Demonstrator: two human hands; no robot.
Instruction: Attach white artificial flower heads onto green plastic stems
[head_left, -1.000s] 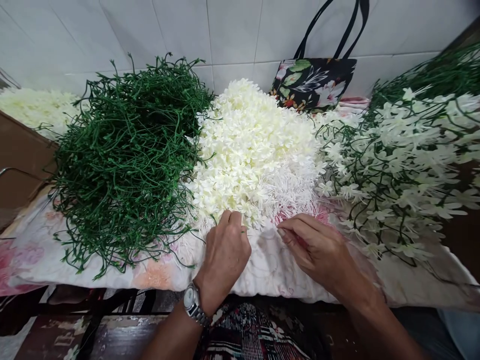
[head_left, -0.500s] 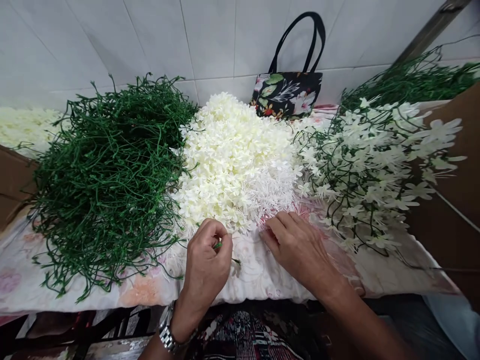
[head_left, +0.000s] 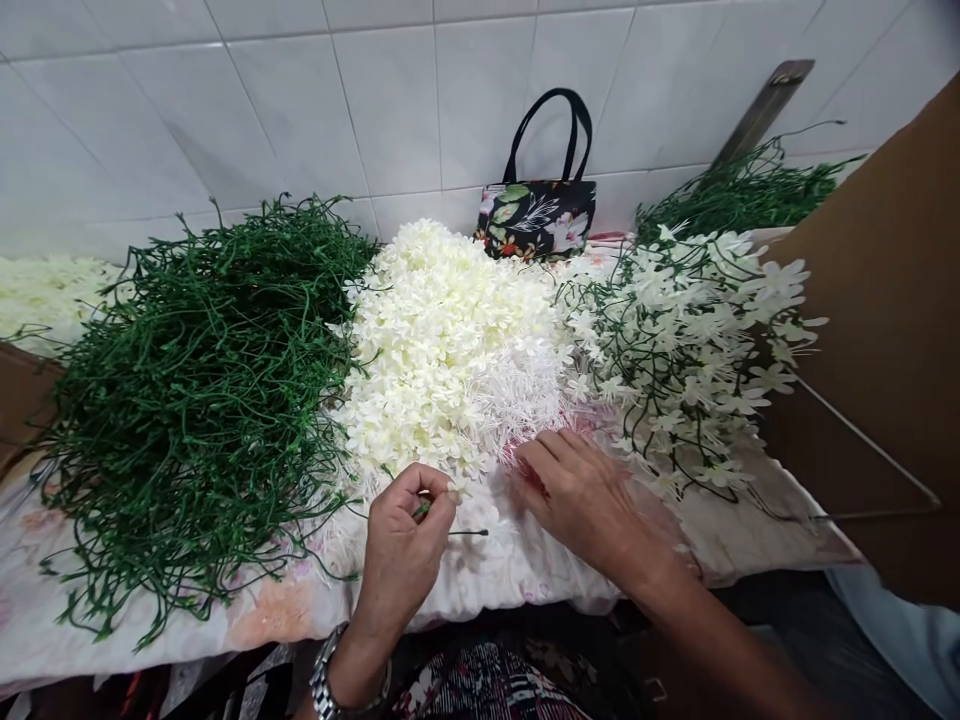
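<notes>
My left hand (head_left: pixel 409 535), with a watch on its wrist, is closed in a pinch around a green artificial flower stem (head_left: pixel 469 533). The stem's dark end sticks out to the right below the fingers, and a small pale bit shows at the fingertips. My right hand (head_left: pixel 577 490) rests at the front edge of a heap of white stamens (head_left: pixel 517 395), fingers curled down and together; whatever they pinch is hidden. Cream fabric blossoms (head_left: pixel 427 340) are piled just beyond my left hand.
A big tangle of green stems (head_left: pixel 210 400) lies left. Assembled white flowers (head_left: pixel 682 350) are heaped right, beside a cardboard panel (head_left: pixel 870 380). A floral handbag (head_left: pixel 536 218) stands by the tiled wall (head_left: pixel 285 120). Patterned cloth (head_left: pixel 270 610) covers the table.
The view has tilted up and shifted right, showing more wall. Below my left fingers the stem's end shows more fully. A pale bit is now clearer at the fingertips; my right hand stays by the stamens.
</notes>
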